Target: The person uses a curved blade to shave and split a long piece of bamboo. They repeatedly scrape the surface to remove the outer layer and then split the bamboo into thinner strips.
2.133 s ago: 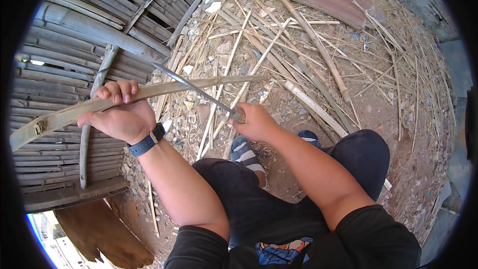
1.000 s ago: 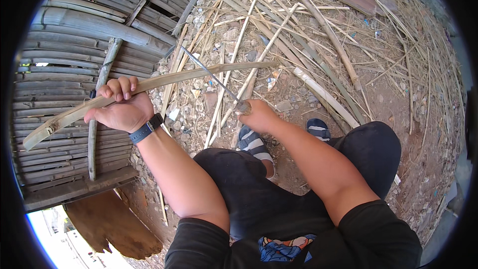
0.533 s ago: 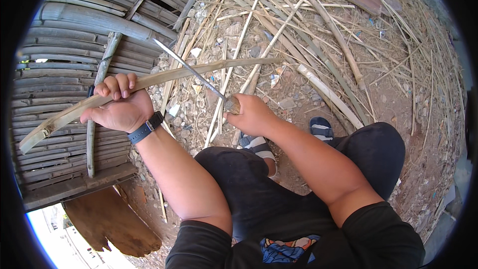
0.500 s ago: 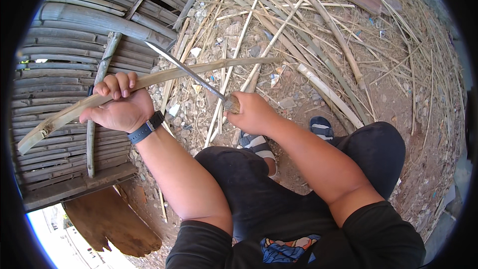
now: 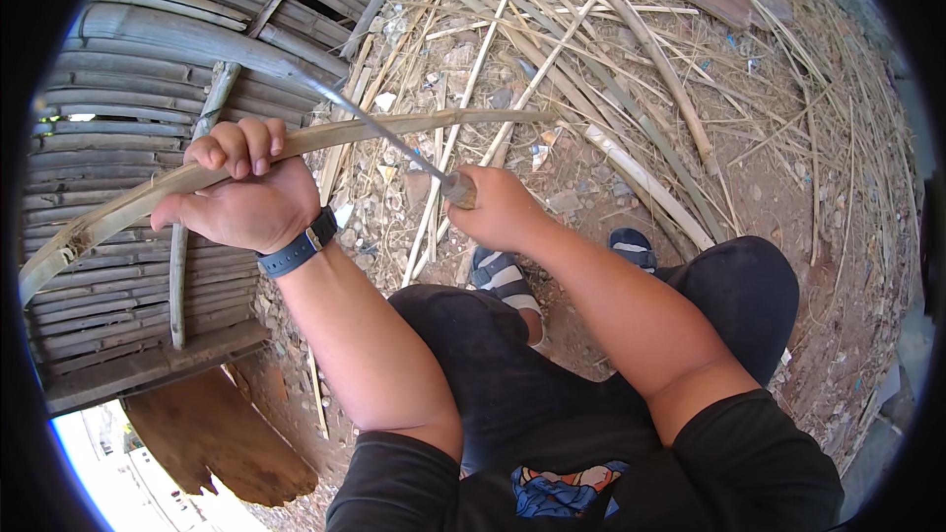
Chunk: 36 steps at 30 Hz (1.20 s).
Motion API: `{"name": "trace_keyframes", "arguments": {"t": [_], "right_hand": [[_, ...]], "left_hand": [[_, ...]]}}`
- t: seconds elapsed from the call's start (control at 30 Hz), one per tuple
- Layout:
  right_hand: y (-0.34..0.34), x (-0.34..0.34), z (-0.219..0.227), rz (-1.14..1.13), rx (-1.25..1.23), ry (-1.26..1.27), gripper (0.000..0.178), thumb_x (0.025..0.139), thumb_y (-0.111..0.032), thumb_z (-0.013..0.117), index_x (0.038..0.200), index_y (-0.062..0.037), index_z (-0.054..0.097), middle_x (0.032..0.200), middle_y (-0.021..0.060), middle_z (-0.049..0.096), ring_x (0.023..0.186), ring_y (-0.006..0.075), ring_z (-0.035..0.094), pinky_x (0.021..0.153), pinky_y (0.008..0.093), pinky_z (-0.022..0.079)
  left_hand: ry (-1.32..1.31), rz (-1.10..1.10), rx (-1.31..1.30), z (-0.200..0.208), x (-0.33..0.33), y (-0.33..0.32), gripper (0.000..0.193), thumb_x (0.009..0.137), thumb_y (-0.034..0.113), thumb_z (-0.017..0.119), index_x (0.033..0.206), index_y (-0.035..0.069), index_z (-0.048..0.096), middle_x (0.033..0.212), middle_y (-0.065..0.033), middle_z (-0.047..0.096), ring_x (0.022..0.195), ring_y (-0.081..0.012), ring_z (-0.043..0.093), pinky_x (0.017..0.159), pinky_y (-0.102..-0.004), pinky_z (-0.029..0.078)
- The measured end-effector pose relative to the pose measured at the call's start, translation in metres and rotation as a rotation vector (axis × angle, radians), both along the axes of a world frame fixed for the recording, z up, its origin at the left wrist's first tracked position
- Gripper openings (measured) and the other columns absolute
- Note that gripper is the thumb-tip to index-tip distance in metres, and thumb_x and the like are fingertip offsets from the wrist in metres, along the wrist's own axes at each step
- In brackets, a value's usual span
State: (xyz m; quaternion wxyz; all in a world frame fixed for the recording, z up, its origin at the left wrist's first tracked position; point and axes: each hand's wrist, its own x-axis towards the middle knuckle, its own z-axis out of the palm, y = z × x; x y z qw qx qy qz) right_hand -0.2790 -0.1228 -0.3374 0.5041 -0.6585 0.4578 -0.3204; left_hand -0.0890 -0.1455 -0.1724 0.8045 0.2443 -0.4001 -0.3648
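Observation:
My left hand is closed around a long split bamboo strip, palm turned up, with the fingers curled over it. The strip runs from the left rim to the middle of the view and bends slightly. In my right hand is a long-bladed knife, gripped by its wooden handle. Its narrow grey blade points up and left and crosses the strip to the right of my left hand. I cannot tell whether the blade touches the strip.
A bamboo slat wall stands close on the left. Ahead, cut bamboo strips and dry straw litter stony ground. A brown torn-edged sheet is at lower left. My sandalled feet are below my hands.
The knife has shifted slightly upward with my right hand. My left hand has risen a little, and the strip's left end has moved further left.

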Motion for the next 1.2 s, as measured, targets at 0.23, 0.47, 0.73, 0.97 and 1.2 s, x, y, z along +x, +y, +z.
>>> {"name": "trace_keyframes", "arguments": {"t": [0.23, 0.47, 0.73, 0.97, 1.2], "right_hand": [[0.003, -0.002, -0.032, -0.064, 0.247, 0.053, 0.036, 0.078, -0.024, 0.069, 0.104, 0.0017, 0.066, 0.081, 0.0179, 0.068, 0.074, 0.0294, 0.067, 0.075, 0.0406, 0.052], [-0.001, -0.003, 0.000, 0.026, 0.150, -0.005, 0.042, 0.077, -0.023, 0.068, 0.114, -0.0023, 0.066, 0.093, 0.0239, 0.069, 0.090, 0.0377, 0.068, 0.083, 0.0420, 0.053], [0.002, -0.019, -0.063, -0.204, 0.363, 0.012, 0.036, 0.077, -0.022, 0.068, 0.107, -0.0019, 0.068, 0.094, 0.0223, 0.070, 0.090, 0.0379, 0.067, 0.082, 0.0423, 0.052], [-0.002, -0.005, -0.006, 0.023, 0.077, -0.099, 0.025, 0.076, -0.021, 0.067, 0.092, -0.0015, 0.066, 0.079, 0.0177, 0.068, 0.076, 0.0343, 0.067, 0.073, 0.0413, 0.053], [-0.008, -0.030, -0.054, 0.053, 0.633, -0.129, 0.026, 0.076, -0.021, 0.067, 0.088, 0.0017, 0.064, 0.073, 0.0145, 0.066, 0.067, 0.0268, 0.064, 0.065, 0.0378, 0.052]], "left_hand": [[0.013, 0.066, 0.012, -0.003, 0.010, -0.002, 0.082, 0.066, 0.097, 0.037, 0.068, 0.016, 0.052, 0.056, 0.0026, 0.035, 0.050, -0.0123, 0.029, 0.051, -0.0276, 0.026], [-0.035, 0.017, 0.011, -0.002, 0.001, 0.003, 0.081, 0.067, 0.097, 0.036, 0.068, 0.017, 0.053, 0.056, 0.0030, 0.035, 0.050, -0.0123, 0.031, 0.051, -0.0285, 0.029], [-0.042, 0.005, -0.009, 0.002, -0.005, -0.002, 0.080, 0.067, 0.096, 0.038, 0.068, 0.017, 0.053, 0.057, 0.0028, 0.036, 0.051, -0.0121, 0.031, 0.052, -0.0280, 0.029], [-0.060, -0.035, -0.018, -0.001, 0.001, 0.004, 0.081, 0.070, 0.095, 0.036, 0.066, 0.016, 0.052, 0.056, 0.0028, 0.034, 0.050, -0.0127, 0.029, 0.053, -0.0284, 0.026], [-0.080, -0.066, -0.034, -0.005, 0.020, -0.001, 0.079, 0.071, 0.094, 0.038, 0.069, 0.016, 0.053, 0.056, 0.0031, 0.036, 0.050, -0.0122, 0.030, 0.054, -0.0292, 0.029]]}}
